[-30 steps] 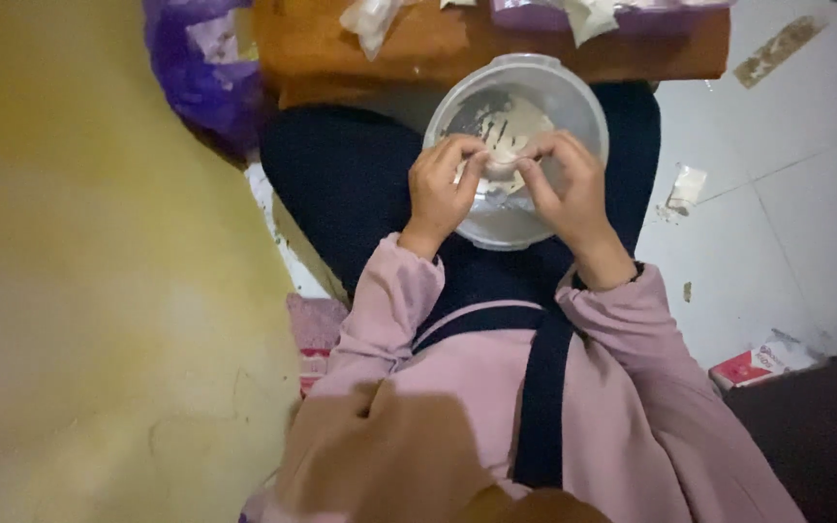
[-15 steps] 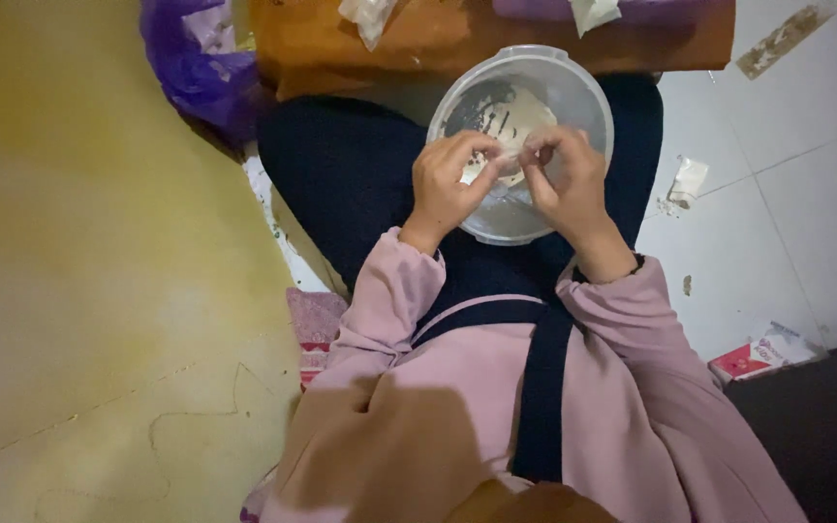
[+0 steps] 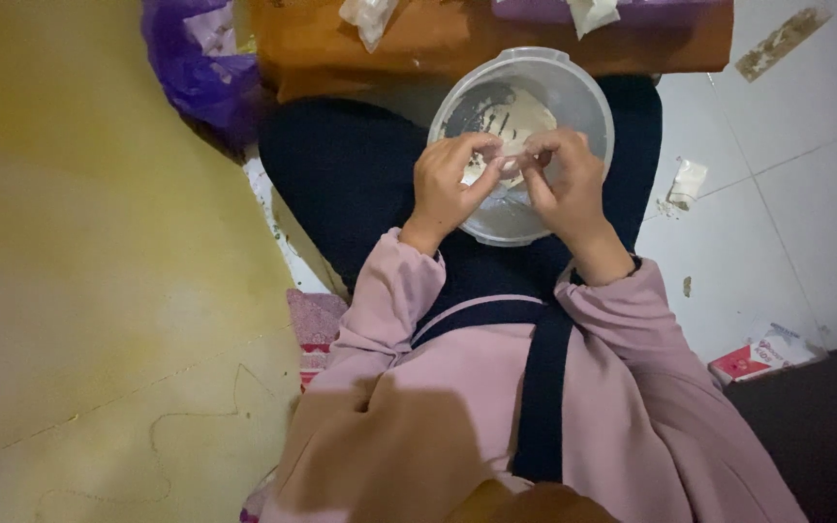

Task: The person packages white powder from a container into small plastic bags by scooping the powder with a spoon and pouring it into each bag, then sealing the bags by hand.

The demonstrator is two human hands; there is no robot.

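Note:
A clear plastic bowl (image 3: 588, 97) rests on my lap, on dark blue cloth, with pale dough-like stuff inside it. My left hand (image 3: 446, 186) and my right hand (image 3: 566, 184) are over the bowl, fingertips pinched together on a small pale piece (image 3: 508, 163) held between them. My pink sleeves run down to the bottom of the view. What the piece is exactly, I cannot tell.
A low orange-brown board (image 3: 457, 39) lies just beyond the bowl, with white scraps on it. A purple plastic bag (image 3: 196, 63) sits at the upper left. Yellow wall fills the left. White floor tiles with a paper scrap (image 3: 686, 182) and a red-white packet (image 3: 762, 353) lie right.
The hands stay over the bowl, fingertips working the small piece; they have shifted slightly together. The view has drifted a little.

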